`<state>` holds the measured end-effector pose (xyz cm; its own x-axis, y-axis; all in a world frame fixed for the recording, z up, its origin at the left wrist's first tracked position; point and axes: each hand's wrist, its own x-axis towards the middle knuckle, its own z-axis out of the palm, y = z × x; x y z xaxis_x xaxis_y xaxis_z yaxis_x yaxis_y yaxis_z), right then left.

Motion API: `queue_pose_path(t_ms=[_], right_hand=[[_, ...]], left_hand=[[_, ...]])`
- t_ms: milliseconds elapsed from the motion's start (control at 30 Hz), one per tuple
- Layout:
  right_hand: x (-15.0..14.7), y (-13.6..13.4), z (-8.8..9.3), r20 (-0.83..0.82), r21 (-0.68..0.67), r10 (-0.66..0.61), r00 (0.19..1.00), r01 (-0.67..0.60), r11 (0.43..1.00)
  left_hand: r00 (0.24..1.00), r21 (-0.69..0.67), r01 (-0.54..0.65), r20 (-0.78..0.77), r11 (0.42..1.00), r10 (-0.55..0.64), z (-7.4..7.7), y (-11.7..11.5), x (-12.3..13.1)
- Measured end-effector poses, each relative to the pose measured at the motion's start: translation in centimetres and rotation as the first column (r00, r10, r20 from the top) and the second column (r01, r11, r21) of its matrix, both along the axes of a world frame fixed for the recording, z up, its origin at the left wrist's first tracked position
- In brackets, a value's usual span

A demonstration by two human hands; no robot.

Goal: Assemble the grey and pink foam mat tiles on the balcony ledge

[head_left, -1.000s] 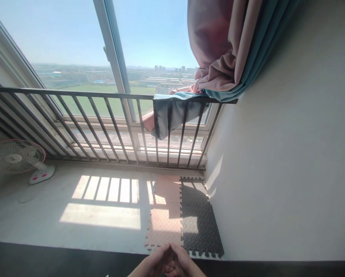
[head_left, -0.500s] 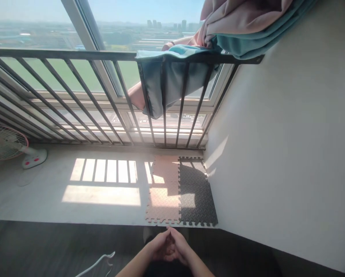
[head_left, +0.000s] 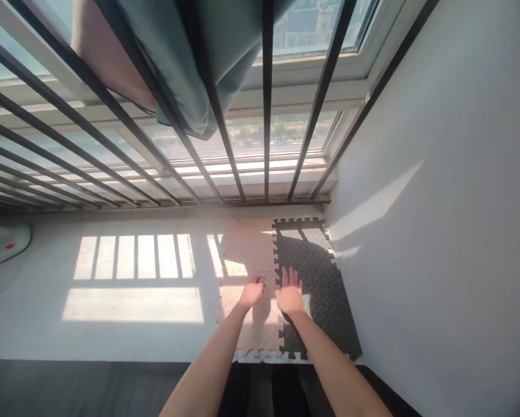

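My left hand (head_left: 252, 292) is over the pink foam mats (head_left: 248, 249), close to the seam between the front and back pieces. Its fingers are curled together, and whatever they might hold is hidden. Beside it, my right hand (head_left: 290, 292) has its fingers spread, palm down, at the toothed join of the pink and dark grey foam mats (head_left: 323, 289). The mats have interlocking edges and a ridged pattern. They lie in two columns on the pale ledge, the grey ones along the wall.
Dark railing bars (head_left: 267, 104) run across the front, with windows behind them. A pink and teal cloth (head_left: 186, 75) hangs beyond the bars. The white wall (head_left: 438, 231) borders the right. A fan base (head_left: 10, 243) stands at far left on the ledge (head_left: 125, 339).
My hands were clasped near my body; they have separated and reached forward over the mats. The view has tilted down and come closer to the ledge.
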<state>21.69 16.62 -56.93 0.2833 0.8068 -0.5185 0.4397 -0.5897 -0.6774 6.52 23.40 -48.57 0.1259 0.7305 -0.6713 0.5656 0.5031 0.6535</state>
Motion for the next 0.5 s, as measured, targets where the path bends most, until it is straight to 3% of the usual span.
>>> queue_pose_path(t_ms=[133, 267, 333, 467, 500], right_hand=[[1.4, 1.9, -4.1, 0.396, -0.04, 0.211, 0.894, -0.213, 0.976], [1.6, 0.7, -6.6, 0.542, -0.06, 0.281, 0.792, -0.297, 0.953], [1.6, 0.3, -7.1, 0.574, -0.063, 0.293, 0.765, -0.316, 0.947], [1.7, 0.3, -7.3, 0.598, -0.086, 0.31, 0.739, -0.326, 0.942], [1.7, 0.4, -7.2, 0.596, -0.099, 0.318, 0.737, -0.325, 0.94]], left_hand=[[0.94, 0.158, 0.287, -0.238, 0.945, -0.246, -2.5, 11.1, 1.3], [0.818, 0.175, 0.49, -0.431, 0.854, -0.381, -5.3, 19.3, 2.8], [0.757, 0.16, 0.565, -0.49, 0.809, -0.432, -7.1, 22.2, 4.0], [0.563, 0.196, 0.77, -0.657, 0.607, -0.502, -9.8, 25.3, 6.9], [0.528, 0.186, 0.794, -0.683, 0.579, -0.505, -10.2, 25.6, 7.6]])
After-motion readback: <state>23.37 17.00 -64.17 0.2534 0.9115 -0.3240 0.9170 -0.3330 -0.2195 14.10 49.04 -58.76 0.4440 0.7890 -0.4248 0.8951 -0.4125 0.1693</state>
